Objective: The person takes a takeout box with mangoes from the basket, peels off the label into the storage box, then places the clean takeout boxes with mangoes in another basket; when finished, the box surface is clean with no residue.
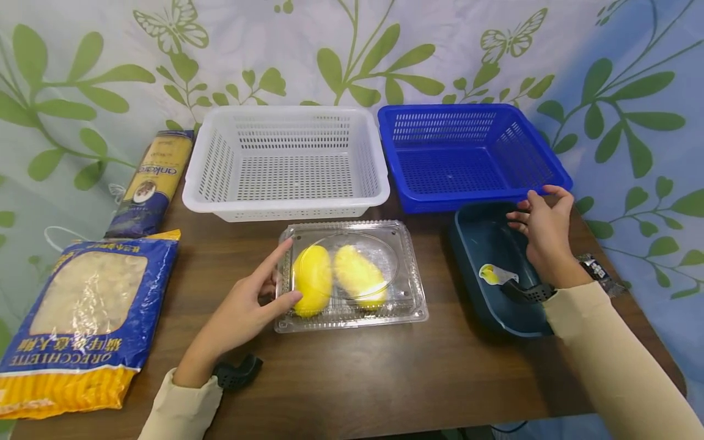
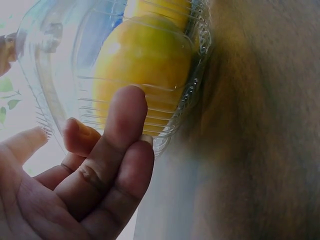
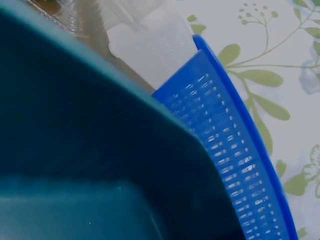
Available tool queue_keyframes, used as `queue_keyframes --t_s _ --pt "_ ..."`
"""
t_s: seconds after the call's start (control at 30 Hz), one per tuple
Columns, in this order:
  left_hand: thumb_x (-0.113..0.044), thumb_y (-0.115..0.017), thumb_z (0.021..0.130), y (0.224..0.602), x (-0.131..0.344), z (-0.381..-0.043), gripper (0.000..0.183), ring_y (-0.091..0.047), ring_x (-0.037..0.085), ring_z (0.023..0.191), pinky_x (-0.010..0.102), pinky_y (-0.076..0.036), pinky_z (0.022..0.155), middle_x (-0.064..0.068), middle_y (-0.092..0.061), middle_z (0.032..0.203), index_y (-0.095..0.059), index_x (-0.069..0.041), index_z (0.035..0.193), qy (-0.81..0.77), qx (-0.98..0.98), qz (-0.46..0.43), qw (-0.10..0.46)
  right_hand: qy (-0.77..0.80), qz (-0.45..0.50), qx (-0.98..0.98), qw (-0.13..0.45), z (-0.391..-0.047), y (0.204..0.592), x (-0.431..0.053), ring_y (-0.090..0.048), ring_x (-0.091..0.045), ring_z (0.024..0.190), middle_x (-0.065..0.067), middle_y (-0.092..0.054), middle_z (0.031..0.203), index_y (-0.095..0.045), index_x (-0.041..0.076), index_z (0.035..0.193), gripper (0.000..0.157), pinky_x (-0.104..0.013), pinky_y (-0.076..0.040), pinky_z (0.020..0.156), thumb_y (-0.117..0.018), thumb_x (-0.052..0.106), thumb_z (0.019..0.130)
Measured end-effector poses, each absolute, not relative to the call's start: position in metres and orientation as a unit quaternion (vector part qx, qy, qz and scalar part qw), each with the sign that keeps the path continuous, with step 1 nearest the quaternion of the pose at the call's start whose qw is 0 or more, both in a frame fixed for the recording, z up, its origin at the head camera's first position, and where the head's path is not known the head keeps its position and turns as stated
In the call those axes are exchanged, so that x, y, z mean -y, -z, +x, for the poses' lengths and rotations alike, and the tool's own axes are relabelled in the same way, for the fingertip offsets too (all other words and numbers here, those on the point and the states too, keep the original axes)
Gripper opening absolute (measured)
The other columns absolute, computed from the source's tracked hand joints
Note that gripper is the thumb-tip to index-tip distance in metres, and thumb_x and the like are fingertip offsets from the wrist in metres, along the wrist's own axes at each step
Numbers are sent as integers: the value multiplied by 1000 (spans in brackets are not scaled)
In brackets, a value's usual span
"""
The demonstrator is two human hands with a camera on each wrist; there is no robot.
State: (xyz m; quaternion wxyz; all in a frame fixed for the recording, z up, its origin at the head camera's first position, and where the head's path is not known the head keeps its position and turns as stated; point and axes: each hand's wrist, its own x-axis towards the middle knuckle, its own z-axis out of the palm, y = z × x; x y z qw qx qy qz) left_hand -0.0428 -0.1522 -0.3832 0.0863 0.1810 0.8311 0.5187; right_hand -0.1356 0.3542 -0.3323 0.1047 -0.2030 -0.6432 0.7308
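A clear plastic clamshell box (image 1: 407,263) lies closed on the table, with two yellow fruits inside that look like mangoes (image 1: 312,278). My left hand (image 1: 247,305) is at its left side, thumb and index finger spread along the edge. Close up, several fingers (image 2: 125,115) of that hand bend in front of the ridged side. Over a dark teal basin (image 1: 467,263) hovers my right hand (image 1: 544,229), loosely curled and holding nothing visible, near the front right corner of the blue basket (image 1: 451,198). The right wrist view shows the basin wall (image 3: 75,105) but no hand.
A white perforated basket (image 1: 286,205) stands behind the box. On the left lie a blue-and-yellow orecchiette bag (image 1: 137,305) and a narrow gold-and-blue packet (image 1: 156,177). A small label with a yellow picture (image 1: 492,275) is in the basin; a dark wrapper (image 1: 602,275) lies beyond it.
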Motion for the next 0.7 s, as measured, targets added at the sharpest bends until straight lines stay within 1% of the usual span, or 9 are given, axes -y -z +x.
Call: queue_keyframes --t_s 0.17,0.3,0.43,0.53,0.7 --pt "-30 -74 96 383 155 -42 81 -36 13 56 29 -36 53 10 -47 80 -26 -44 160 -515 -835 175 84 -747 -223 610 140 -148 338 -354 -63 -16 61 -8 -51 97 -29 23 128 35 -27 -56 63 -56 26 106" --pt "-31 -75 95 384 155 -42 81 -36 12 55 28 -35 53 6 -48 79 -27 -44 160 -510 -839 171 83 -760 -234 591 139 -152 340 -357 -66 -19 62 -7 -50 104 -30 24 126 40 -30 -58 62 -62 24 103" --pt "-34 -76 95 384 152 -43 82 -36 10 53 27 -34 51 3 -50 80 -28 -41 160 -513 -837 171 87 -764 -236 583 146 -153 340 -361 -66 -18 65 -2 -42 115 -31 25 128 45 -29 -58 61 -66 21 100" --pt "-35 -77 94 382 150 -42 82 -36 9 52 27 -33 50 3 -48 76 -28 -41 160 -515 -837 164 90 -773 -230 571 155 -153 341 -363 -65 -17 65 1 -37 117 -32 23 127 48 -28 -57 59 -69 17 98" --pt "-37 -77 93 378 149 -40 82 -37 8 51 27 -34 49 3 -49 75 -28 -43 159 -513 -838 158 93 -789 -223 549 160 -151 341 -364 -64 -17 63 -1 -38 117 -34 22 125 52 -26 -55 57 -74 13 94"
